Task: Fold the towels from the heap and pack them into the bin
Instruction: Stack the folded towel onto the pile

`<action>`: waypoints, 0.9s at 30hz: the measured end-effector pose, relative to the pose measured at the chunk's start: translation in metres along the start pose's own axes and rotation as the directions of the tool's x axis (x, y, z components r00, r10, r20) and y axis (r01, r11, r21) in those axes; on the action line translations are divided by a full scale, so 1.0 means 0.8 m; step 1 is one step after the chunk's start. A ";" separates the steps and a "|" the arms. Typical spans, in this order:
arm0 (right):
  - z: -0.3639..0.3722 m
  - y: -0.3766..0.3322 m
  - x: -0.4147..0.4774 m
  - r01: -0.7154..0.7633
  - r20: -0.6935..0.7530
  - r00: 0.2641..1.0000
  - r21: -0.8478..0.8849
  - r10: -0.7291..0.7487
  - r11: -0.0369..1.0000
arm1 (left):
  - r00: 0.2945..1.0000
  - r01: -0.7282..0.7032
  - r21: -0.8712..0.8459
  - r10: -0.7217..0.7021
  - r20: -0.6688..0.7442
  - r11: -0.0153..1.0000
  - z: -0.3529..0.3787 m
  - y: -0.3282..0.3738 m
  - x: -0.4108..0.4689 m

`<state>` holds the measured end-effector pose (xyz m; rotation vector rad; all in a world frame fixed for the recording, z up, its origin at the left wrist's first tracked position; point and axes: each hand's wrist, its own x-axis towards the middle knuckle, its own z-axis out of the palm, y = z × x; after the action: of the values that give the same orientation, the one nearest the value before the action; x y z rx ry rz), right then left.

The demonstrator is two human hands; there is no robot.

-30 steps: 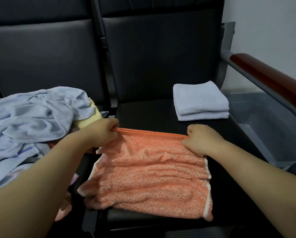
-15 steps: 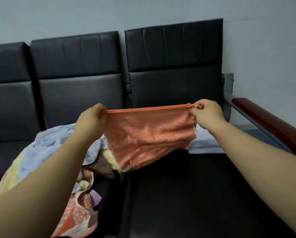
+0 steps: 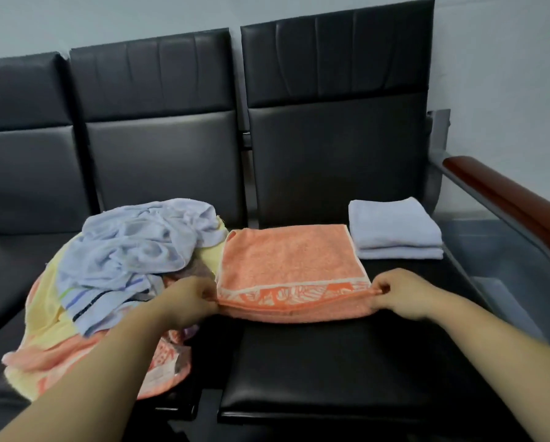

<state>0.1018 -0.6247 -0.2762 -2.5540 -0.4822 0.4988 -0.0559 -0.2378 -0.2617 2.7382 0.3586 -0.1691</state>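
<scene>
An orange towel (image 3: 286, 266) lies folded over on the black seat, its patterned border on top along the near edge. My left hand (image 3: 190, 298) pinches the towel's near left corner. My right hand (image 3: 401, 291) pinches its near right corner. A heap of towels (image 3: 120, 256), pale blue, yellow and orange, fills the seat to the left and touches the orange towel's left edge. Behind the towel on the right sits a folded pale blue towel (image 3: 394, 231). A translucent bin (image 3: 503, 260) stands to the right, beyond the armrest rail.
The row of black padded seats (image 3: 331, 371) backs onto a pale wall. A metal armrest with a brown wooden top (image 3: 506, 199) runs along the right side, between the seat and the bin. Bare seat cushion shows in front of the orange towel.
The orange towel was held up in the air half a second ago; now it lies folded on the seat with both hands down at its near corners.
</scene>
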 end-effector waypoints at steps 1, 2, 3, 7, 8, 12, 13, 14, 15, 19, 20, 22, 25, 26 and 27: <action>0.000 -0.002 -0.002 0.020 -0.012 1.000 0.017 -0.020 1.000 | 0.999 -0.012 -0.053 0.010 -0.047 0.999 -0.001 0.002 -0.003; -0.001 -0.005 -0.004 0.044 -0.038 0.998 0.073 -0.041 0.996 | 0.994 -0.021 -0.141 0.006 -0.112 0.990 -0.002 0.003 -0.004; -0.003 -0.009 -0.005 0.073 -0.074 0.995 0.149 -0.063 0.986 | 0.986 -0.024 -0.262 -0.020 -0.166 0.965 -0.003 0.003 -0.006; -0.005 -0.020 -0.005 0.088 -0.163 0.986 0.318 -0.037 0.944 | 0.967 -0.044 -0.665 -0.136 -0.217 0.745 -0.004 0.002 -0.006; -0.006 -0.021 -0.006 0.039 -0.127 0.992 0.305 0.001 0.952 | 0.967 -0.041 -0.681 -0.142 -0.211 0.731 -0.005 0.005 -0.009; -0.010 -0.016 -0.014 -0.299 0.224 0.945 0.290 0.239 0.909 | 0.993 0.114 -0.613 -0.100 0.058 0.782 -0.002 0.006 -0.023; -0.008 -0.014 -0.016 -0.338 0.260 0.928 0.285 0.267 0.897 | 0.986 0.156 -0.577 -0.096 0.133 0.802 0.001 0.006 -0.027; -0.007 -0.014 -0.018 -0.348 0.261 0.925 0.282 0.278 0.894 | 0.978 0.192 -0.546 -0.117 0.170 0.815 0.006 0.001 -0.026; -0.003 -0.014 -0.017 -0.322 0.220 0.938 0.269 0.268 0.908 | 0.974 0.217 -0.541 -0.140 0.179 0.813 0.011 0.001 -0.025; 0.014 -0.026 -0.013 -0.078 -0.101 0.990 0.148 0.093 0.986 | 0.966 0.255 -0.561 -0.230 0.116 0.788 0.023 0.006 -0.014; 0.019 -0.028 -0.012 -0.031 -0.144 0.988 0.133 0.050 0.991 | 0.966 0.253 -0.543 -0.239 0.097 0.801 0.026 0.006 -0.010; 0.031 -0.027 -0.007 0.033 -0.146 0.989 0.128 -0.014 0.991 | 0.962 0.261 -0.490 -0.267 0.057 0.832 0.035 0.006 0.000; 0.050 -0.020 0.003 0.038 -0.095 0.995 0.096 -0.029 0.995 | 0.960 0.262 -0.486 -0.278 0.040 0.834 0.054 0.017 0.010; 0.052 -0.016 0.005 0.025 -0.090 0.996 0.051 -0.021 0.998 | 0.963 0.253 -0.484 -0.265 0.045 0.838 0.061 0.022 0.013; 0.052 -0.012 0.005 0.011 -0.084 0.996 0.002 -0.011 1.000 | 0.966 0.244 -0.473 -0.253 0.045 0.846 0.069 0.026 0.017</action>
<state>0.0854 -0.5989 -0.3063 -2.5571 -0.4652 0.3854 -0.0409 -0.2743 -0.3079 2.1989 0.6668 -0.1045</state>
